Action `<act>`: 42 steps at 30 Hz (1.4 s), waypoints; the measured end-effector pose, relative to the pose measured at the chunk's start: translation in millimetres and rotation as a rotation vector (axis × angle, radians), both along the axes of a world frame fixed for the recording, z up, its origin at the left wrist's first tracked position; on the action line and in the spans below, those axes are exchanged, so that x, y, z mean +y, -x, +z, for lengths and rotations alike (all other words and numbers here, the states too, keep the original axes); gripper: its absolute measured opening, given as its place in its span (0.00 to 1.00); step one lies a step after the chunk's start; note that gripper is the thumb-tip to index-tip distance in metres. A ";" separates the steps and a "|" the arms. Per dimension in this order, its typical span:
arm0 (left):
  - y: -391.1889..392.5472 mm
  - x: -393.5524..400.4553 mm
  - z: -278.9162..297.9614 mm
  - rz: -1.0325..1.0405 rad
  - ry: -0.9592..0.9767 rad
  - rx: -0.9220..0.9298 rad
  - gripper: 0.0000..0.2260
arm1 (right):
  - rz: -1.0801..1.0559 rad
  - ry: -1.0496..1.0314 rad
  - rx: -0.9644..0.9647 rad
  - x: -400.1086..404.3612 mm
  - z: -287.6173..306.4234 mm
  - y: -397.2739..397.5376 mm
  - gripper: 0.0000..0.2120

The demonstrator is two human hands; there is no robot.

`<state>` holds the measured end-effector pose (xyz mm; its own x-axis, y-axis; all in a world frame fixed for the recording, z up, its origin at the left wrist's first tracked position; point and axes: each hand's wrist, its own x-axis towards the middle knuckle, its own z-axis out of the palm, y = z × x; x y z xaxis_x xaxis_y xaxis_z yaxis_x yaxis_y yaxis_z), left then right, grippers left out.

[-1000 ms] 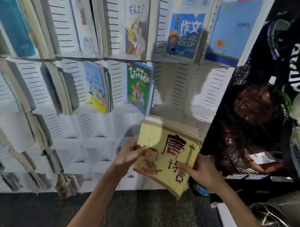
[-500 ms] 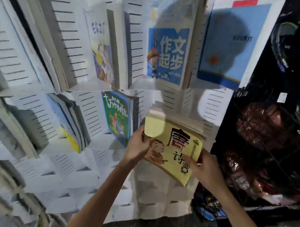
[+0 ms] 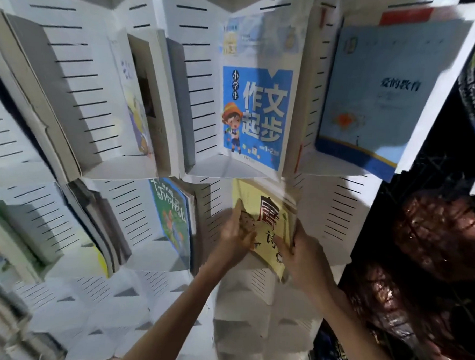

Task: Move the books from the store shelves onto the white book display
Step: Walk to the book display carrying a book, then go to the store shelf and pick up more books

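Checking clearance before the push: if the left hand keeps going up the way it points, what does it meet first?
Likely the underside of the white ledge holding the blue cartoon-boy book, above the yellow book the left hand grips; depth is unclear.

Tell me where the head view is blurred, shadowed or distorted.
Head view: motion blur smears the lower left of the white book display and both hands; the wide lens bends its shelves outward; the blue book above stays sharp; the right side falls into dark shadow; the yellow book held by both hands is soft.
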<state>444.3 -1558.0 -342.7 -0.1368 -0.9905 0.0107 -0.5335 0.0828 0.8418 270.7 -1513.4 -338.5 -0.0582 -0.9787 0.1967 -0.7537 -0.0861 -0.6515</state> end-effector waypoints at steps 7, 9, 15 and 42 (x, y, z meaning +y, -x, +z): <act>1.9 -1.4 -8.4 -0.008 -0.057 0.071 0.38 | 0.108 -0.266 0.223 0.3 -0.1 12.6 0.16; 2.5 -1.8 -10.0 -0.006 -0.040 0.049 0.40 | 0.088 -0.246 0.231 -3.7 -1.9 12.7 0.13; 12.3 -8.4 -2.3 -0.050 -0.037 0.008 0.47 | 0.036 -0.234 0.217 -22.7 7.1 26.8 0.10; -34.0 45.7 24.8 -0.344 0.043 -0.522 0.12 | -0.084 -0.346 0.153 73.0 15.8 18.9 0.28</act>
<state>478.4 -1512.2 -317.9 -0.4454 -0.8892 -0.1050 -0.8105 0.3506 0.4693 251.8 -1440.4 -322.7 -0.1364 -0.9819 -0.1317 -0.8395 0.1852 -0.5109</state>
